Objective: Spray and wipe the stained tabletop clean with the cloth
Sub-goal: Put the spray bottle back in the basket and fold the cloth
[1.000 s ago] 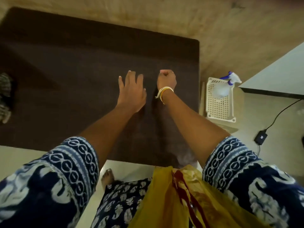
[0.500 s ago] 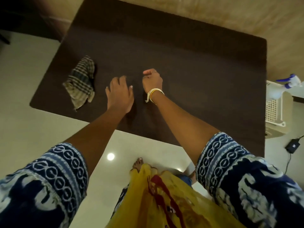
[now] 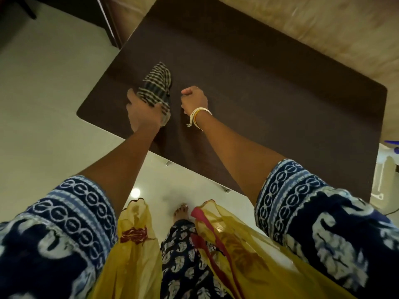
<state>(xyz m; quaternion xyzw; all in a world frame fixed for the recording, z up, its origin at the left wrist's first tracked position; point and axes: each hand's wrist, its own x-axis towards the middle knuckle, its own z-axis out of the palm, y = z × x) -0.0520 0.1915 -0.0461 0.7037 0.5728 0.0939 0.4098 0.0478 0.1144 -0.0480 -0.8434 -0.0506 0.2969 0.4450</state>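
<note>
Dark brown matte rectangular surface [image 3: 269, 87] fills the upper middle of the head view, rounded corners, set at an angle against a beige wall. Striped black-and-cream checked cloth [image 3: 157, 85] lies crumpled near the surface's left corner, with its near end under the left hand [image 3: 143, 113]. Left hand is blurred; it sits on the cloth's near edge and the fingers look wrapped onto the fabric, but exact grip is hard to tell. Right hand [image 3: 194, 100] rests on the bare surface just right of the cloth, fingers curled into a loose fist holding nothing, white and yellow thread bangles [image 3: 199, 115] on the wrist. Hands are apart, not touching each other. Both forearms come out of navy sleeves with white print. Yellow translucent scarf [image 3: 237, 244] hangs at bottom centre above a glossy pale tile floor [image 3: 43, 93]. White plastic basket [image 3: 386, 175] is partly visible at the right edge, beside the surface.
</note>
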